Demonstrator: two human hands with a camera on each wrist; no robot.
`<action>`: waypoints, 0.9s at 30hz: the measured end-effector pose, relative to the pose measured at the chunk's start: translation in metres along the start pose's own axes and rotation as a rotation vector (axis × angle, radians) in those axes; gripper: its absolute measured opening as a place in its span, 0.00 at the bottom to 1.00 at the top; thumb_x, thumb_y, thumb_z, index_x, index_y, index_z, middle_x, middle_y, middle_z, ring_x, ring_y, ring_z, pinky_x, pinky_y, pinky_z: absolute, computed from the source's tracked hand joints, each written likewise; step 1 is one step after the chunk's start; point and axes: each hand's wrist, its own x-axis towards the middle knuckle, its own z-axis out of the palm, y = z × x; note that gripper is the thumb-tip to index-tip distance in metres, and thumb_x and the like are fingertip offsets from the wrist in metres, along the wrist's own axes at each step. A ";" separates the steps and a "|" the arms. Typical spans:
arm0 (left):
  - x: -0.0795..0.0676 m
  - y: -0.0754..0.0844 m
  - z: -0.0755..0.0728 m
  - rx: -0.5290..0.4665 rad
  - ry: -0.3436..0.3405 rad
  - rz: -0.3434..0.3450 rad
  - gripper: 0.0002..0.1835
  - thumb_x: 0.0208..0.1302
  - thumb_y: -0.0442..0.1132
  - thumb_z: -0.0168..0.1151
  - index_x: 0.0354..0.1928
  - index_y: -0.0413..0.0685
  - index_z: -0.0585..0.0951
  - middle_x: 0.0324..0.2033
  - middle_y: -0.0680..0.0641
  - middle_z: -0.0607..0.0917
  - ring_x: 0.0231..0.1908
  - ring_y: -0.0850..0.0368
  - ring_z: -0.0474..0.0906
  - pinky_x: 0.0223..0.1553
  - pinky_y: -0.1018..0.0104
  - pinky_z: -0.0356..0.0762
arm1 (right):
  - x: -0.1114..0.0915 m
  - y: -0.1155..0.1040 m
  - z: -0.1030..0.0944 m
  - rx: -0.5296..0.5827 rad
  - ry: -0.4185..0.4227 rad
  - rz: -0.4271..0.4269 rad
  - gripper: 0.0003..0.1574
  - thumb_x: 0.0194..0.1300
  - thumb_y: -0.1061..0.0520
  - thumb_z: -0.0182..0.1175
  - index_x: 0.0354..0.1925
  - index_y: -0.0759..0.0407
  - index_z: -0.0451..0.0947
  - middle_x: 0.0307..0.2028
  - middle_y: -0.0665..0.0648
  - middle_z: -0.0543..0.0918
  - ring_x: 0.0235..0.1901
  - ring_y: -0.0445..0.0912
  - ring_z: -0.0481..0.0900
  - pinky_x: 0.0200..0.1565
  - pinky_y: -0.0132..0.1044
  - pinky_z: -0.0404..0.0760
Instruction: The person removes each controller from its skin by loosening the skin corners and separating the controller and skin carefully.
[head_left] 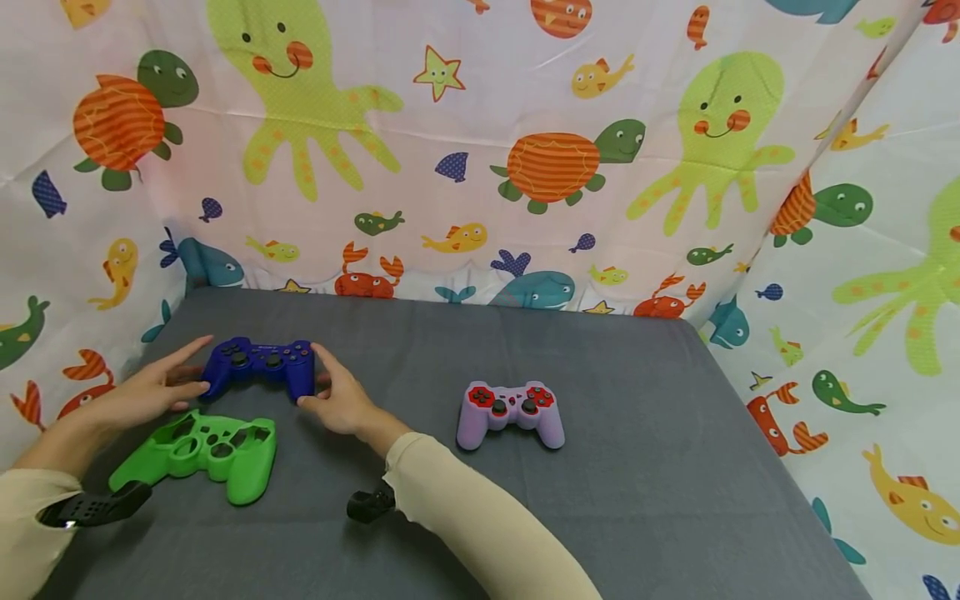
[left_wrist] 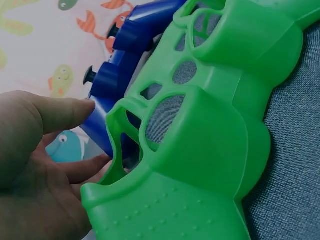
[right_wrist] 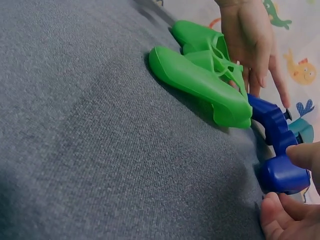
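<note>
A blue game controller (head_left: 258, 361) lies at the back left of the grey table, thumbsticks up. My left hand (head_left: 146, 390) is at its left end, fingers fairly straight, fingertips touching or very close to it. At the other end my right hand (head_left: 341, 396) holds the right grip, index finger at the back corner and thumb at the front. The thumb and curled fingers of that right hand (right_wrist: 295, 200) appear around the blue grip in the right wrist view. Just in front lies a green silicone controller cover (head_left: 202, 454), hollow with openings, partly hiding the blue controller in the left wrist view.
A lilac controller (head_left: 510, 414) with red button areas lies right of centre on the grey tabletop (head_left: 637, 500). A curtain (head_left: 465, 108) printed with sea animals hangs behind and along the sides. Black wrist cameras (head_left: 371, 504) sit on both sleeves.
</note>
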 end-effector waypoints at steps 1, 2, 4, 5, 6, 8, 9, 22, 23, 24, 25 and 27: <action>0.001 0.000 0.000 0.001 -0.001 0.005 0.45 0.80 0.46 0.49 0.79 0.50 0.28 0.69 0.12 0.51 0.66 0.16 0.59 0.49 0.52 0.82 | 0.001 0.000 0.000 0.005 -0.006 0.004 0.50 0.68 0.59 0.66 0.78 0.37 0.55 0.63 0.61 0.78 0.33 0.36 0.73 0.37 0.29 0.74; 0.002 0.000 0.000 0.003 0.000 0.009 0.45 0.80 0.45 0.49 0.79 0.49 0.28 0.69 0.12 0.51 0.66 0.16 0.60 0.48 0.53 0.83 | 0.001 0.000 0.000 0.004 -0.011 0.009 0.50 0.68 0.59 0.66 0.78 0.37 0.55 0.63 0.61 0.78 0.33 0.36 0.73 0.36 0.29 0.74; 0.003 0.000 -0.001 0.003 0.000 0.018 0.44 0.80 0.43 0.49 0.80 0.48 0.29 0.68 0.11 0.51 0.66 0.15 0.60 0.46 0.55 0.83 | 0.002 -0.001 0.001 0.003 -0.020 0.017 0.49 0.69 0.60 0.65 0.79 0.37 0.54 0.63 0.61 0.79 0.32 0.36 0.73 0.34 0.29 0.73; 0.003 0.000 -0.001 0.002 0.000 0.019 0.44 0.80 0.41 0.49 0.80 0.48 0.30 0.68 0.11 0.52 0.66 0.16 0.60 0.45 0.58 0.82 | 0.002 -0.001 0.001 0.002 -0.023 0.022 0.49 0.69 0.60 0.64 0.79 0.37 0.54 0.62 0.61 0.79 0.31 0.36 0.73 0.34 0.29 0.73; 0.003 0.000 -0.001 0.003 -0.001 0.020 0.43 0.80 0.40 0.49 0.80 0.48 0.31 0.68 0.11 0.52 0.66 0.16 0.61 0.45 0.60 0.82 | 0.002 -0.002 0.000 0.002 -0.025 0.026 0.48 0.70 0.60 0.64 0.79 0.38 0.55 0.62 0.61 0.79 0.31 0.36 0.73 0.33 0.29 0.73; 0.005 -0.001 0.000 0.009 0.001 0.029 0.42 0.79 0.36 0.49 0.80 0.46 0.34 0.68 0.12 0.52 0.65 0.17 0.62 0.43 0.62 0.82 | 0.002 -0.003 0.000 -0.001 -0.025 0.037 0.48 0.70 0.61 0.63 0.79 0.39 0.55 0.62 0.62 0.80 0.31 0.36 0.73 0.33 0.28 0.73; 0.005 -0.001 0.000 0.015 0.007 0.039 0.41 0.78 0.34 0.49 0.81 0.45 0.36 0.68 0.11 0.53 0.65 0.18 0.63 0.43 0.62 0.81 | 0.002 -0.004 0.001 0.000 -0.025 0.043 0.47 0.70 0.62 0.63 0.78 0.39 0.55 0.62 0.62 0.80 0.31 0.36 0.73 0.33 0.28 0.72; 0.006 0.003 0.007 0.120 0.168 0.062 0.37 0.70 0.25 0.56 0.77 0.33 0.53 0.63 0.12 0.64 0.62 0.17 0.67 0.40 0.59 0.85 | 0.004 -0.005 0.008 0.097 0.041 0.110 0.45 0.66 0.67 0.65 0.74 0.40 0.64 0.53 0.59 0.82 0.31 0.38 0.77 0.32 0.29 0.74; 0.006 0.003 0.007 0.118 0.174 0.063 0.37 0.70 0.26 0.56 0.77 0.34 0.54 0.63 0.12 0.64 0.62 0.17 0.66 0.40 0.60 0.85 | 0.004 -0.004 0.008 0.110 0.053 0.107 0.44 0.66 0.68 0.65 0.74 0.41 0.65 0.52 0.60 0.82 0.30 0.38 0.77 0.32 0.29 0.74; 0.006 0.002 0.007 0.115 0.179 0.065 0.37 0.70 0.26 0.57 0.77 0.34 0.54 0.64 0.13 0.64 0.63 0.17 0.66 0.41 0.59 0.85 | 0.004 -0.005 0.008 0.118 0.063 0.106 0.44 0.66 0.68 0.65 0.73 0.41 0.66 0.51 0.59 0.82 0.30 0.38 0.77 0.31 0.29 0.74; 0.006 0.002 0.007 0.111 0.183 0.066 0.37 0.71 0.26 0.57 0.77 0.35 0.54 0.64 0.13 0.64 0.63 0.17 0.66 0.41 0.59 0.85 | 0.003 -0.005 0.008 0.128 0.073 0.102 0.44 0.65 0.68 0.65 0.73 0.41 0.66 0.50 0.59 0.82 0.29 0.39 0.78 0.30 0.29 0.74; 0.006 0.001 0.007 0.108 0.194 0.074 0.37 0.71 0.28 0.58 0.77 0.36 0.55 0.64 0.13 0.64 0.62 0.17 0.66 0.40 0.59 0.85 | 0.003 -0.007 0.008 0.154 0.090 0.088 0.44 0.65 0.69 0.65 0.73 0.41 0.67 0.49 0.59 0.82 0.28 0.39 0.79 0.29 0.29 0.74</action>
